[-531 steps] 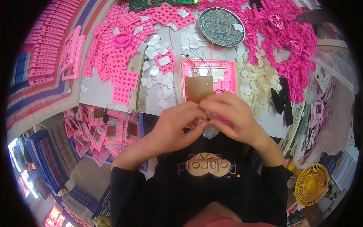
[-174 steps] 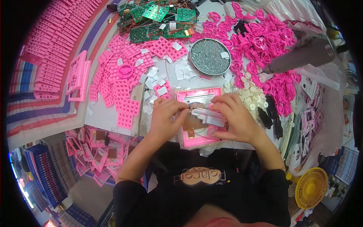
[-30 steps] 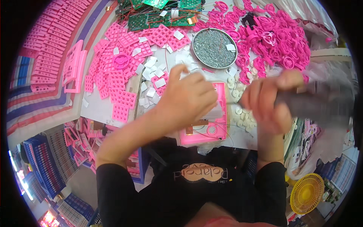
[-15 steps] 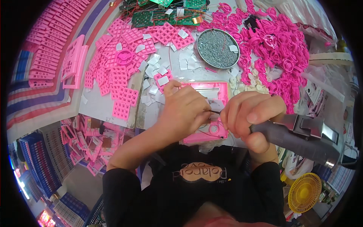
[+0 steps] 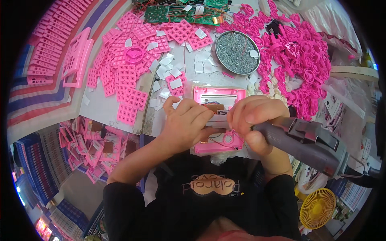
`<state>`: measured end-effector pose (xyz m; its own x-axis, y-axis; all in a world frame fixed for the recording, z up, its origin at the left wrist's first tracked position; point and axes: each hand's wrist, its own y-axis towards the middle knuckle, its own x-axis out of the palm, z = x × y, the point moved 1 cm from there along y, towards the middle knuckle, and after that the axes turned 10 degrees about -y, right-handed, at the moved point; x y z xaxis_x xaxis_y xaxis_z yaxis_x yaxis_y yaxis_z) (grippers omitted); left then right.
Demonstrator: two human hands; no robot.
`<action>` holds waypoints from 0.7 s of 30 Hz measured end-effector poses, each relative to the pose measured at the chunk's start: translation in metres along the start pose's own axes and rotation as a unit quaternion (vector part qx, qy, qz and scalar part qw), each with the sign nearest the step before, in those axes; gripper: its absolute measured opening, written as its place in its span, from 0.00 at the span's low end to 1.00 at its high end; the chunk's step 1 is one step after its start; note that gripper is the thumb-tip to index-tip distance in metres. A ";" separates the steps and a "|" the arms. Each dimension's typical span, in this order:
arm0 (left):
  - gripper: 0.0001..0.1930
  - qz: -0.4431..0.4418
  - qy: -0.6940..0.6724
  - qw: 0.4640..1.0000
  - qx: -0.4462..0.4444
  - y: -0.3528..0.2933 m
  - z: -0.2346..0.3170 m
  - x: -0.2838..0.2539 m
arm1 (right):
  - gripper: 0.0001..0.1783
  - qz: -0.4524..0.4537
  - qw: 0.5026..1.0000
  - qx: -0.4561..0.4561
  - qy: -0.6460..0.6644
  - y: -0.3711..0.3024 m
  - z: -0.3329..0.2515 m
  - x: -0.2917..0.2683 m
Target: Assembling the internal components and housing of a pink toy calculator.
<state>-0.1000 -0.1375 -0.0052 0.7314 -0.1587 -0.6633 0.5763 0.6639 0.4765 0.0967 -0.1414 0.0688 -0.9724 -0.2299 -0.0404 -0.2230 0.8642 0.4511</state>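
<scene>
A pink plastic casing (image 5: 207, 148) lies open on the table in front of me, with thin wires and small parts inside it. My right hand (image 5: 260, 118) is wrapped round a grey electric screwdriver (image 5: 307, 142), which points to the left over the casing. Its tip is hard to make out between my hands. My left hand (image 5: 183, 124) is bent over the casing's left side, fingers closed beside a small brown piece (image 5: 215, 107). What those fingertips grip is too small and hidden to name.
A round metal dish of small screws (image 5: 238, 53) stands beyond the casing. Pink keypad pieces (image 5: 128, 76) are heaped at the left, pink ring-shaped parts (image 5: 299, 60) at the right. Green circuit boards (image 5: 173, 15) lie at the back. A yellow basket (image 5: 317, 209) sits low on the right.
The screwdriver and my right hand have moved slightly left and down. My left hand has shifted slightly left, and the brown piece now shows between my hands.
</scene>
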 end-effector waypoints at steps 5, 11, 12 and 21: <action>0.21 0.007 -0.014 1.000 0.009 -0.001 -0.001 0.001 | 0.16 -0.018 1.000 0.002 -0.021 -0.003 0.004 0.000; 0.24 0.014 -0.040 0.998 0.037 -0.002 -0.002 0.000 | 0.13 -0.035 0.998 -0.041 -0.045 -0.001 0.005 0.008; 0.25 0.018 -0.046 0.998 0.039 -0.005 -0.003 0.003 | 0.12 -0.037 0.997 -0.048 -0.050 0.000 0.006 0.011; 0.24 0.014 -0.015 0.999 0.041 -0.006 0.001 0.002 | 0.24 -0.138 0.989 0.050 -0.007 0.001 0.013 -0.017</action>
<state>-0.1021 -0.1426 -0.0088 0.7576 -0.1628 -0.6321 0.5820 0.6069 0.5412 0.1122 -0.1303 0.0581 -0.8746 -0.4572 -0.1614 -0.4844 0.8097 0.3312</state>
